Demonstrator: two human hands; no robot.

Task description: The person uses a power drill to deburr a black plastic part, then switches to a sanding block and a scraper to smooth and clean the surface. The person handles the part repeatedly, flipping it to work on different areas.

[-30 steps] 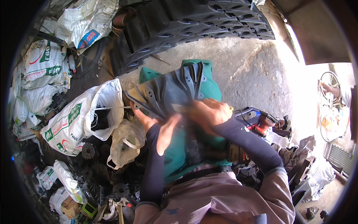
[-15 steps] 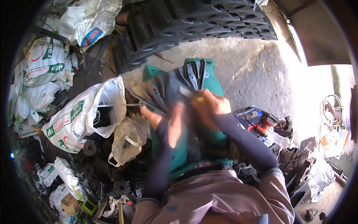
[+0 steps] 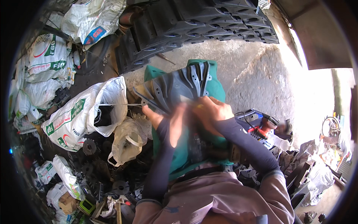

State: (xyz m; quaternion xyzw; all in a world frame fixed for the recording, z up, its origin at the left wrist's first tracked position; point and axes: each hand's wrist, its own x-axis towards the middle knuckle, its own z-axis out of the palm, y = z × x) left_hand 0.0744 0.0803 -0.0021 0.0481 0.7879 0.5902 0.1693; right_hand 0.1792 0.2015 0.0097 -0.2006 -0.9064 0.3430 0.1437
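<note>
A grey plastic panel [image 3: 173, 86] with curved ribs and slots lies tilted across my lap, over green trousers [image 3: 218, 87]. My left hand [image 3: 172, 130] is closed on the panel's near-left edge, its thumb stretched toward the corner and its fingers blurred. In my right hand [image 3: 217, 112], closed at the near-right edge, is a small tool with a yellow handle [image 3: 200, 107]. Its pale end points left over the panel and is too smeared to name exactly. The two hands are close together, hiding part of the near edge.
Large stacked black moulded panels [image 3: 194, 26] stand ahead. White sacks [image 3: 89, 112] and a plastic bag [image 3: 128, 142] crowd the left side. A red and black power tool [image 3: 266, 125] lies at right, near a clutter of scraps. Concrete floor [image 3: 257, 78] stretches ahead right.
My right hand and the yellow-handled tool have shifted slightly toward me along the panel's edge. My left hand keeps its place on the panel. The whole view has shifted a little.
</note>
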